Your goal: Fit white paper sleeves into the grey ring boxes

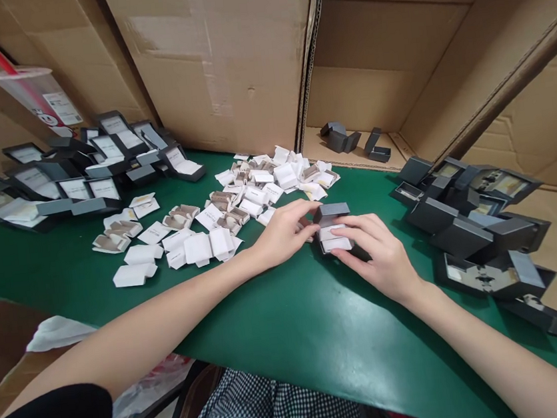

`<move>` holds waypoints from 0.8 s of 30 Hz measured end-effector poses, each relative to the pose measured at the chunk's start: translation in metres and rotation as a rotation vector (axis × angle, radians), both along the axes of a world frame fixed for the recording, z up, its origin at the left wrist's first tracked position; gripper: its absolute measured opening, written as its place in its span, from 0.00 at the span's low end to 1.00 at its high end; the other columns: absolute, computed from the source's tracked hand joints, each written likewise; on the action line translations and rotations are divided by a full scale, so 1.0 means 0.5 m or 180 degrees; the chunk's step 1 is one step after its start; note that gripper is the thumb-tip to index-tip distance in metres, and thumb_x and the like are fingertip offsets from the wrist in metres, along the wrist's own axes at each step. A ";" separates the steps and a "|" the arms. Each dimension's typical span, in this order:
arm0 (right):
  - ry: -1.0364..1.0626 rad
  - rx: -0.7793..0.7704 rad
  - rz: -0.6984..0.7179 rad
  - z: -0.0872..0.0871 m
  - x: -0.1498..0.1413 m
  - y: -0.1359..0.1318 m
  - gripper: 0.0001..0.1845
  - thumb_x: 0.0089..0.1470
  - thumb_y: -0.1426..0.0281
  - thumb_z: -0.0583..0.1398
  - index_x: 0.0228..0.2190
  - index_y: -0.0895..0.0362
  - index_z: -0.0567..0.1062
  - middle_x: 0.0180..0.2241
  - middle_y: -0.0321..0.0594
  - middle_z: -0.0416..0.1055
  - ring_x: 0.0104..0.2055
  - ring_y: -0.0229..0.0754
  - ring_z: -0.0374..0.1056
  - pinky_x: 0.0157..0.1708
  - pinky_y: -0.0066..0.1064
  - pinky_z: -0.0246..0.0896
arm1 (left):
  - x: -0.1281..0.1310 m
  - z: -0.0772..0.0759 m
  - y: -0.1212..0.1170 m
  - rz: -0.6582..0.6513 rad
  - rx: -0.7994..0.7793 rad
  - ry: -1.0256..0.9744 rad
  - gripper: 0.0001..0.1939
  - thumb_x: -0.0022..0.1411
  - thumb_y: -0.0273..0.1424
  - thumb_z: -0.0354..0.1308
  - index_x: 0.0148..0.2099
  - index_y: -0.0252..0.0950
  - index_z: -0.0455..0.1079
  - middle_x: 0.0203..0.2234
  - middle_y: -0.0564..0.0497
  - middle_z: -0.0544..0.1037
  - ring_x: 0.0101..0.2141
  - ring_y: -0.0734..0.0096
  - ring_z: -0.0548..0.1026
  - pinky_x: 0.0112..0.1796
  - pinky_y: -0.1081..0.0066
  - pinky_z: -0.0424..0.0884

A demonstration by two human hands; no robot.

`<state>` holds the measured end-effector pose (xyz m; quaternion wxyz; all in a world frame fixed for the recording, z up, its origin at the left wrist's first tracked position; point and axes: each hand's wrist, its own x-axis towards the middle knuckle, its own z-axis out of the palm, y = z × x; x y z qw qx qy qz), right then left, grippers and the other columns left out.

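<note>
A small dark grey jewellery box stands on the green table between my hands, its lid raised and a white insert in its base. My left hand grips the box's left side with thumb and fingers. From the right, my right hand has its thumb and fingertips closed around the white insert. Whether the insert is fully seated in the base I cannot tell. Just beyond my left hand lies a heap of folded white card inserts, some showing brown undersides.
Many open dark boxes with white inserts are piled at the left. More dark boxes lie at the right. A few sit inside a cardboard carton behind. A plastic cup with a red straw stands at the back left.
</note>
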<state>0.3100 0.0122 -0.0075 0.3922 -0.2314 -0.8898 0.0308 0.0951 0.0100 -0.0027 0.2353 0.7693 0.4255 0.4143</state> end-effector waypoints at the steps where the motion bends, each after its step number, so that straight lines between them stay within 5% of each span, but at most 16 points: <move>1: 0.0007 -0.0016 0.0011 0.000 0.001 0.001 0.14 0.56 0.73 0.62 0.45 0.55 0.72 0.46 0.48 0.72 0.47 0.48 0.66 0.45 0.44 0.67 | 0.000 -0.001 0.000 -0.0005 0.0011 0.0006 0.15 0.62 0.25 0.55 0.52 0.34 0.68 0.43 0.46 0.73 0.33 0.74 0.75 0.35 0.72 0.77; 10: -0.0149 -0.0140 0.0096 0.008 0.008 0.012 0.08 0.57 0.70 0.62 0.40 0.55 0.73 0.44 0.45 0.75 0.45 0.48 0.67 0.44 0.43 0.65 | -0.002 -0.002 0.003 -0.0021 -0.0002 0.0030 0.14 0.62 0.27 0.56 0.51 0.35 0.67 0.43 0.46 0.74 0.33 0.73 0.76 0.35 0.72 0.76; 24: -0.0234 -0.0104 0.0212 -0.005 0.010 0.018 0.16 0.60 0.73 0.57 0.50 0.55 0.72 0.46 0.48 0.73 0.47 0.49 0.65 0.44 0.45 0.66 | 0.003 -0.002 0.000 0.0008 -0.0020 -0.0063 0.14 0.61 0.26 0.55 0.50 0.34 0.68 0.42 0.47 0.75 0.33 0.74 0.76 0.36 0.72 0.75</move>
